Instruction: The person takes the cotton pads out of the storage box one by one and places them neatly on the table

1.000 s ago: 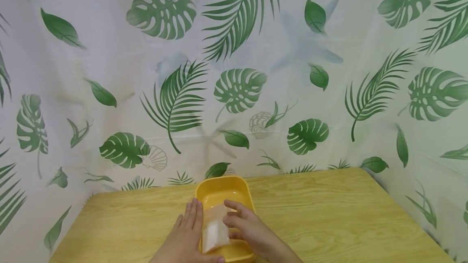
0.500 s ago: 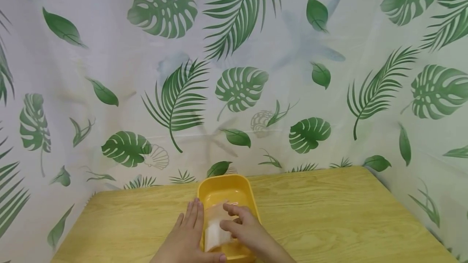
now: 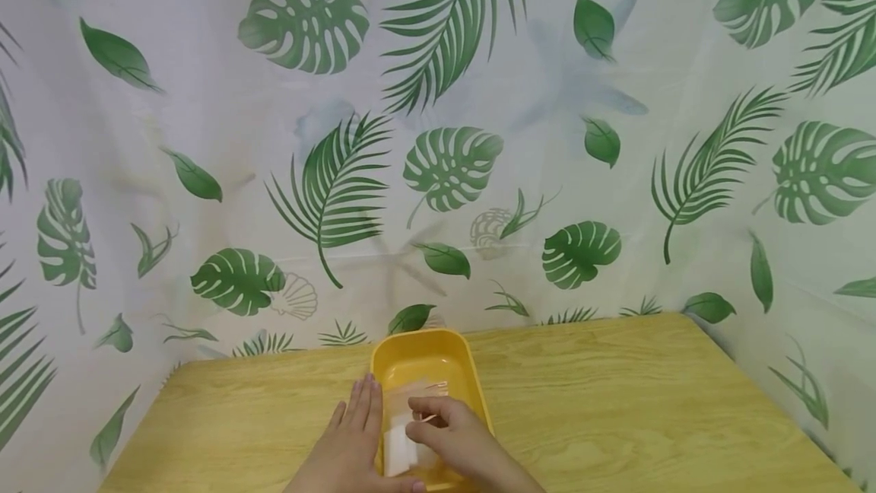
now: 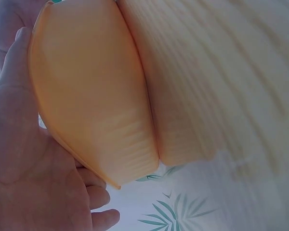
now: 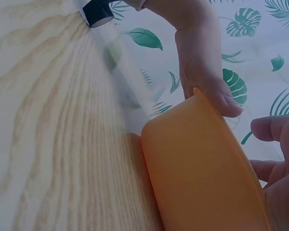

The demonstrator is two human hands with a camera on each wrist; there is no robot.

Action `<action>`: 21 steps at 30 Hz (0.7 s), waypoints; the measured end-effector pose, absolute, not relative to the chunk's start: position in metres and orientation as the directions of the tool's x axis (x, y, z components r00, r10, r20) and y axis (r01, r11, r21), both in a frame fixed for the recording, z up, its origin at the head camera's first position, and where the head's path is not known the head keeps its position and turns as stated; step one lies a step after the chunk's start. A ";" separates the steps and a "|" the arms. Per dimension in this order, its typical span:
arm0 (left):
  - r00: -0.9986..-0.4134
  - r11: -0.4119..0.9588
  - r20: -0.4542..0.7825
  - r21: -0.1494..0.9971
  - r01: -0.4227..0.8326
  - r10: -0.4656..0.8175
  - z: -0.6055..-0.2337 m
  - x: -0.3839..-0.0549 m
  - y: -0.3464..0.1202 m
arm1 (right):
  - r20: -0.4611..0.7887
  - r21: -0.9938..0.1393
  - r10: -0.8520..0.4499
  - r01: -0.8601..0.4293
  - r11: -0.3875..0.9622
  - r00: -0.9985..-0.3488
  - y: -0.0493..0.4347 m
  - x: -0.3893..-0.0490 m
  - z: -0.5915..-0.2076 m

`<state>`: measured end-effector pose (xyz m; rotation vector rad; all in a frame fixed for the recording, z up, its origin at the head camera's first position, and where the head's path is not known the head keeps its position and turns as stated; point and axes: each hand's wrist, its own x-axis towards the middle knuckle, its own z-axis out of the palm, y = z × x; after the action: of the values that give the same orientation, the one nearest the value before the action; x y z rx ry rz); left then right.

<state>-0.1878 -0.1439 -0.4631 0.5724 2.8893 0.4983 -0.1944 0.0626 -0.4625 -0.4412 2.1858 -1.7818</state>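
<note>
A yellow plastic tub (image 3: 472, 371) stands on the table, a clear plastic bag with white contents (image 3: 398, 453) lying inside it. My left hand (image 3: 349, 432) rests along the tub's left rim, fingers straight and thumb reaching across the near end; the left wrist view shows this hand (image 4: 33, 149) against the rim. Above the bag, my right hand (image 3: 455, 436) has bent fingers. A thin white edge shows between thumb and forefinger, but whether they pinch it is unclear. In the right wrist view, the right hand's (image 5: 279, 163) thumb and fingers appear over the rim, their tips apart.
The wood-grain table (image 3: 602, 409) extends to both sides of the tub. A white leaf-patterned curtain (image 3: 520, 105) hangs behind it and at the sides. A black-and-white object (image 5: 97, 12) is at the left wrist in the right wrist view.
My right hand has moved slightly left over the bag and its fingers have bent more. The bag's far edge now shows farther right. The left hand stays at the rim.
</note>
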 end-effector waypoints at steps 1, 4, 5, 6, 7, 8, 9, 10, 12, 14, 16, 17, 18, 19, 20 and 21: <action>-0.915 0.871 -0.082 0.348 0.346 0.396 -0.463 -0.188 -0.144 | -0.026 -0.981 -0.406 -0.054 0.185 -0.913 0.062 -0.194 -0.462; -0.914 0.871 -0.073 0.340 0.354 0.399 -0.465 -0.188 -0.145 | -0.007 -0.987 -0.389 -0.056 0.150 -0.921 0.062 -0.193 -0.461; -0.914 0.872 -0.072 0.337 0.355 0.400 -0.466 -0.189 -0.145 | 0.000 -0.990 -0.380 -0.053 0.129 -0.925 0.063 -0.193 -0.460; -0.913 0.871 -0.072 0.337 0.356 0.401 -0.467 -0.189 -0.146 | 0.008 -0.993 -0.368 -0.051 0.107 -0.930 0.064 -0.193 -0.459; -0.913 0.871 -0.069 0.337 0.359 0.403 -0.467 -0.189 -0.146 | 0.022 -0.995 -0.356 -0.056 0.087 -0.934 0.065 -0.192 -0.457; -0.913 0.871 -0.068 0.335 0.360 0.403 -0.467 -0.189 -0.146 | 0.033 -0.996 -0.344 -0.059 0.066 -0.939 0.066 -0.192 -0.455; -0.912 0.871 -0.067 0.334 0.361 0.404 -0.468 -0.189 -0.146 | 0.041 -0.997 -0.331 -0.059 0.044 -0.943 0.067 -0.192 -0.453; -0.912 0.870 -0.065 0.334 0.362 0.405 -0.467 -0.188 -0.146 | 0.048 -0.998 -0.317 -0.059 0.025 -0.947 0.068 -0.192 -0.451; -0.912 0.869 -0.061 0.335 0.365 0.407 -0.467 -0.188 -0.146 | 0.064 -0.998 -0.289 -0.066 -0.004 -0.955 0.071 -0.194 -0.447; -0.911 0.869 -0.058 0.332 0.368 0.408 -0.466 -0.188 -0.145 | 0.066 -0.998 -0.261 -0.061 -0.027 -0.963 0.075 -0.196 -0.443; -0.911 0.869 -0.059 0.331 0.368 0.408 -0.466 -0.188 -0.145 | 0.054 -0.998 -0.225 -0.046 -0.039 -0.973 0.080 -0.198 -0.440; -0.911 0.869 -0.061 0.331 0.367 0.408 -0.466 -0.188 -0.145 | 0.046 -0.998 -0.208 -0.038 -0.042 -0.977 0.083 -0.199 -0.438; -0.911 0.870 -0.063 0.331 0.366 0.407 -0.467 -0.188 -0.145 | 0.037 -0.998 -0.192 -0.028 -0.051 -0.981 0.085 -0.200 -0.437; -0.912 0.870 -0.066 0.334 0.362 0.405 -0.467 -0.189 -0.145 | 0.029 -0.998 -0.171 -0.019 -0.057 -0.985 0.087 -0.201 -0.435; -0.913 0.871 -0.072 0.338 0.357 0.402 -0.467 -0.189 -0.145 | 0.022 -0.998 -0.151 -0.013 -0.062 -0.988 0.090 -0.202 -0.433; -0.913 0.871 -0.074 0.340 0.354 0.400 -0.467 -0.189 -0.145 | 0.018 -0.998 -0.132 -0.010 -0.066 -0.991 0.092 -0.203 -0.431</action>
<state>-0.1893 -0.1446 -0.4669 0.5877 2.9008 0.4862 -0.2035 0.0920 -0.4309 -0.1586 2.0876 -2.2285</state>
